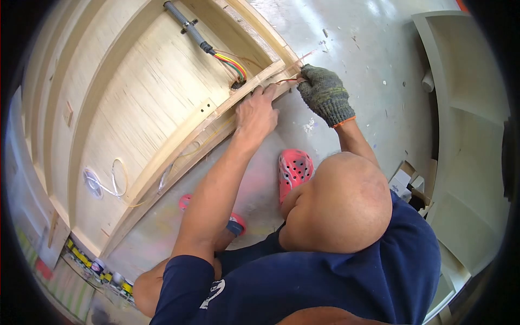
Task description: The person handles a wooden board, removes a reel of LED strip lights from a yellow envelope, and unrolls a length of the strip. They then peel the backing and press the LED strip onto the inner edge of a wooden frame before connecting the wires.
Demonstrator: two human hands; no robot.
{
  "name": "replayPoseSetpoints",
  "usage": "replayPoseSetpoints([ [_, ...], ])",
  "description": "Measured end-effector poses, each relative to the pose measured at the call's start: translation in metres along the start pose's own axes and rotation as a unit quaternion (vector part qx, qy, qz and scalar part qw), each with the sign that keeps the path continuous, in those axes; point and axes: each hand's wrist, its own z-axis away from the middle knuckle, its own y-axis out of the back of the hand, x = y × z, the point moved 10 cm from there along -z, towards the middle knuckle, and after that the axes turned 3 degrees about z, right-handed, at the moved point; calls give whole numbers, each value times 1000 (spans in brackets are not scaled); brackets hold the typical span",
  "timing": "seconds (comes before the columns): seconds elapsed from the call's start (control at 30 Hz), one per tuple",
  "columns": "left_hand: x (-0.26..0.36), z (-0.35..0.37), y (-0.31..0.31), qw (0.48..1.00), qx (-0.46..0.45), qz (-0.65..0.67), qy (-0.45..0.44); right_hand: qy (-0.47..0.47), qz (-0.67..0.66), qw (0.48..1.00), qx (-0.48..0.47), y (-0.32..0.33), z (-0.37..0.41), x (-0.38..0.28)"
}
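My bare left hand rests on the edge of the wooden frame, its fingers reaching into the channel along that edge; what the fingertips hold, if anything, is hidden. On the right, my right hand, in a grey-green glove with an orange cuff, pinches a thin dark red wire at the frame's corner. Inside the frame, a grey corrugated conduit ends in yellow, red and green wires that enter a dark hole near my left hand.
A coiled white cable lies in the frame at the lower left. Below are my knees and pink clogs on the grey floor. A pale curved panel stands at the right, beside a box of scraps.
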Motion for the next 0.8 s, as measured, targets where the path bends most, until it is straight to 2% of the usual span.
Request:
replayPoseSetpoints([
  [0.17,4,-7,2,1000,-4,-12,12,9,-43,999,-20,-5,6,-10],
  [0.27,1,-8,0,998,-44,-16,37,25,-56,998,-26,-8,5,-11],
  [0.33,11,-7,7,997,-4,-74,-36,32,-65,997,-25,-7,4,-12],
  [0.37,10,-6,7,997,-4,-75,-36,36,-74,996,-26,-8,4,-13],
  [0.43,2,-4,2,1000,-22,-10,-5,32,-75,996,-29,-7,4,-14],
  [0.57,0,-1,-4,1000,-20,-9,4,1,-86,996,-37,-4,2,-6],
  [0.8,-2,6,0,1000,-4,-5,4,5,-99,995,-27,-11,0,0],
])
